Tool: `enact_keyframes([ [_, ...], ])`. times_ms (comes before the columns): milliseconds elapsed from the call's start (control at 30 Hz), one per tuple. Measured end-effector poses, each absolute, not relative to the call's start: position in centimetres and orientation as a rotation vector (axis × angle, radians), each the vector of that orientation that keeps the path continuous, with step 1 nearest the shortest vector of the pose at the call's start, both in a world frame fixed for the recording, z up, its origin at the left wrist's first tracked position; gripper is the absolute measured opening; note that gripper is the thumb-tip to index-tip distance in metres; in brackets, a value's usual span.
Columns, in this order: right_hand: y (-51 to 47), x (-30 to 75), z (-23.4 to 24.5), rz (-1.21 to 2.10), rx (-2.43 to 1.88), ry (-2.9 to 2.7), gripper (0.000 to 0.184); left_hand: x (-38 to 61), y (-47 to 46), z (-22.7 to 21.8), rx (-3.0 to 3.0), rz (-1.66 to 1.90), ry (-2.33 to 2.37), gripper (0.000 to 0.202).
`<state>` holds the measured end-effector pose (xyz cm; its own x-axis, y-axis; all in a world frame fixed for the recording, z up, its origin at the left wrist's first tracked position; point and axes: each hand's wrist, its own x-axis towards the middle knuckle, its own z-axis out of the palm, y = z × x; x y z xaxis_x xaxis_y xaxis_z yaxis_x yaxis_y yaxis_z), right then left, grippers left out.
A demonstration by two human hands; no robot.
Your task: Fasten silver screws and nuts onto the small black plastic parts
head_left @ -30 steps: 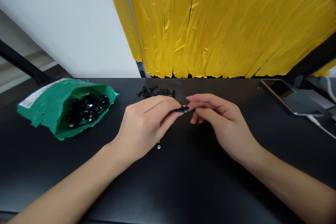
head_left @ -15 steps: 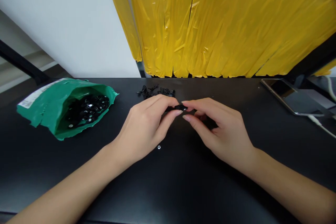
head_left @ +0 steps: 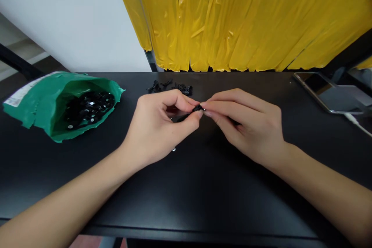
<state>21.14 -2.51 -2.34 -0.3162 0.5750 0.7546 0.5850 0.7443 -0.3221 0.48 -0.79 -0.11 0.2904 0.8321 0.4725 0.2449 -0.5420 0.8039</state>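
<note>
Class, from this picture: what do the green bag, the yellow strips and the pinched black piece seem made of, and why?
Green bag: thin plastic film, slightly shiny; it crumples, with a ragged mouth. Yellow strips: probably glossy plastic sheet; creases catch sharp highlights. Black piece: dark, dull; too small to tell, perhaps plastic or metal.

The counter [head_left: 203,186] is plain matte black, and the small piece [head_left: 190,113] at its centre is black too, like the loose heap of parts [head_left: 171,86] at 12 o'clock. At 9 o'clock a bright green bag [head_left: 40,97] with a white label [head_left: 13,100] holds black round bits [head_left: 87,108] flecked with silvery glints. Glossy yellow sheeting [head_left: 247,19], creased and streaked with pale highlights, spans 12 to 2 o'clock beside a plain white wall [head_left: 72,15] at 11 o'clock, and at 3 o'clock a phone [head_left: 322,89] shows a dark screen, a silvery edge and a white cable [head_left: 356,124].
</note>
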Motion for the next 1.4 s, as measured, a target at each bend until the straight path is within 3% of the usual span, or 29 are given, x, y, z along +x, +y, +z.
enact_keyframes([
  [400, -2.3, 21.8, -2.0, 0.248, -0.801, -2.027, 0.025, -0.1, 0.2, 0.7, 1.539, 0.995, 0.901, 0.040],
  [1100, -2.6, 21.4, -1.8, 0.424, -0.986, -1.890, 0.003, 0.8, 0.7, -0.8, 1.252, 0.910, 0.870, 0.041],
  [1400, -1.7, 22.7, -0.8, 0.351, -0.984, -2.155, 0.013, 1.4, 0.2, -0.9, 1.603, 1.065, 1.028, 0.044],
])
